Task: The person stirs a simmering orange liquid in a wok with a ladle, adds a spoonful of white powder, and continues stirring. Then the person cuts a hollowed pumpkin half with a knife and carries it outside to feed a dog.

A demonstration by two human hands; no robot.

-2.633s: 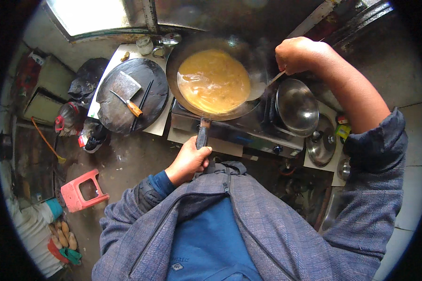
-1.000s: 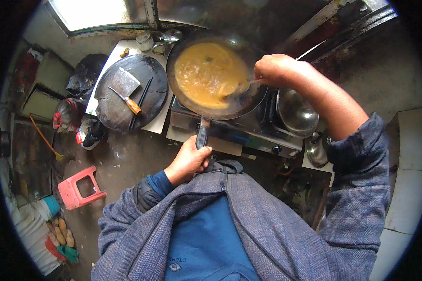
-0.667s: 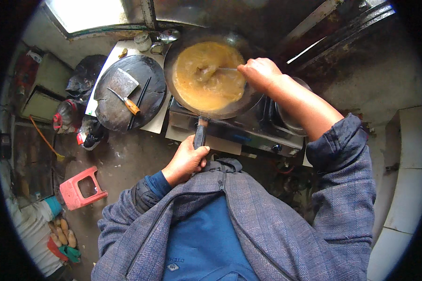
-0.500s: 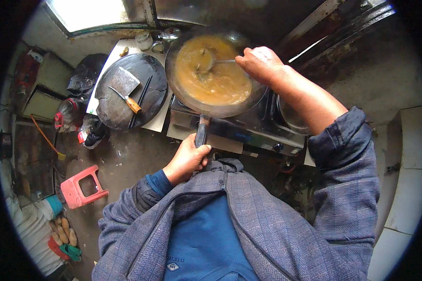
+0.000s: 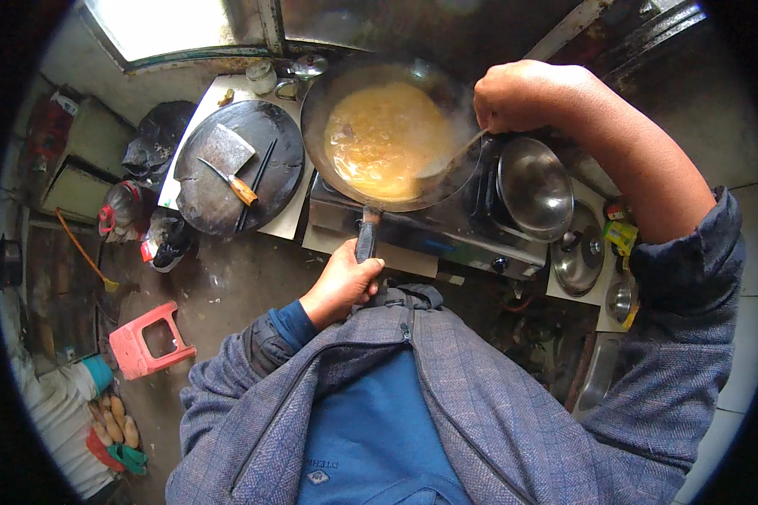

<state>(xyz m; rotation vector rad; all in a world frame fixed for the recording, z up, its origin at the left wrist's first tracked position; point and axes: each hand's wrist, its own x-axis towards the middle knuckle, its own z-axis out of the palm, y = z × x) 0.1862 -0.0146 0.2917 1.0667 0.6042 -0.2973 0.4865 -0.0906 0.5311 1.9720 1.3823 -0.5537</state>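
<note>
A: Wok [image 5: 314, 130], where?
B: Upper middle of the frame, on the stove [image 5: 451, 244]. Yellow-brown liquid [image 5: 386, 135] in it, a bit of steam over the right part.
A: Left hand [image 5: 343, 282]?
B: Centre of frame, below the wok. Fingers wrapped round the black grip of the wok handle [image 5: 366, 240].
A: Right hand [image 5: 522, 97]?
B: Upper right of the wok, wrist bent, raised over the rim. Fingers curled shut round the ladle [image 5: 434, 168] by its shaft; fingertips mostly hidden, can't tell exactly how they pinch.
A: Ladle's head?
B: At the liquid's lower right edge, inside the wok, shaft slanting up to the hand. How deep it dips, can't tell.
A: Right of the wok?
B: Steel bowl [image 5: 536, 189], tilted toward the camera, just beside. Round lid [image 5: 579, 257] below and right of that.
A: Left?
B: Round dark board [image 5: 202, 202] on the bench [image 5: 282, 223], upper left. Cleaver [image 5: 225, 150] flat on it, dark chopsticks [image 5: 265, 164] just right of the cleaver. Glass jar [image 5: 261, 78] above the board.
A: Lower left?
B: Pink stool [image 5: 147, 341] on the floor [image 5: 219, 282].
</note>
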